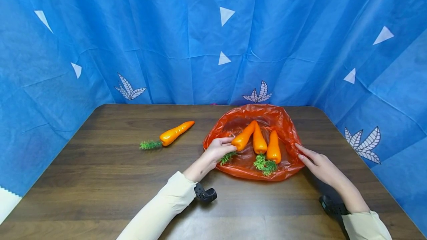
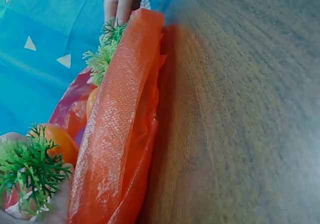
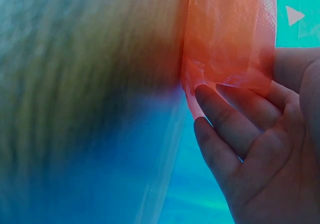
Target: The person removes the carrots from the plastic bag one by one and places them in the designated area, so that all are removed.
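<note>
A red plastic bag lies spread open on the table, its rim folded outward. At its left side my left hand holds a glossy orange carrot near its top, and the green leaves stick out by the palm in the left wrist view. Beside that carrot, a second carrot and a third carrot lie in the bag, tips pointing away. My right hand grips the bag's right rim, with fingers along the outside of the plastic. The right thumb is partly hidden behind the rim.
Another carrot with green leaves rests on the dark wooden table, left of the bag. A blue patterned curtain hangs along the table's back and sides. Each wrist wears a black camera band.
</note>
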A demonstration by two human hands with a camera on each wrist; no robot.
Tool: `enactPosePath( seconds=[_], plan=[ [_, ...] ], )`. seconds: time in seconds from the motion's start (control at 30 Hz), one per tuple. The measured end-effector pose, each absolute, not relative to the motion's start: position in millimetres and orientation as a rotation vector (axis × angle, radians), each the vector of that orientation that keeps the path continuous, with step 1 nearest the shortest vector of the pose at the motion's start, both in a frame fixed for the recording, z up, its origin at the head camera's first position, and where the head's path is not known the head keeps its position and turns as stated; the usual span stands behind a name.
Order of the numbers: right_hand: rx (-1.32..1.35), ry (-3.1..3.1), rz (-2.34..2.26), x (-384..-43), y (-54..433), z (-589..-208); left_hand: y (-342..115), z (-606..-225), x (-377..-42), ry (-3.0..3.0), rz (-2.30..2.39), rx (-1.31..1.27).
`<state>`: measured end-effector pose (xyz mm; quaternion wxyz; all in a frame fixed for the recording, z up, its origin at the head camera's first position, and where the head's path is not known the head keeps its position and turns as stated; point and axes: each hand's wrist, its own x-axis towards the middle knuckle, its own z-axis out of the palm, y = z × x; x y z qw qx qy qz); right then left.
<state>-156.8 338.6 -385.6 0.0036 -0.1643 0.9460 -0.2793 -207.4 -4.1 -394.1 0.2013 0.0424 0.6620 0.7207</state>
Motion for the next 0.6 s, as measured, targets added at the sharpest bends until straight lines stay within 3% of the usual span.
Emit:
enactPosePath(
  seconds=[0.6],
  plan=[
    [-0.527,2.974,-0.857,-158.7,340.1,-386.4,-25.2,-389.5,-199.7,1.656,2.173,0.179]
  ],
)
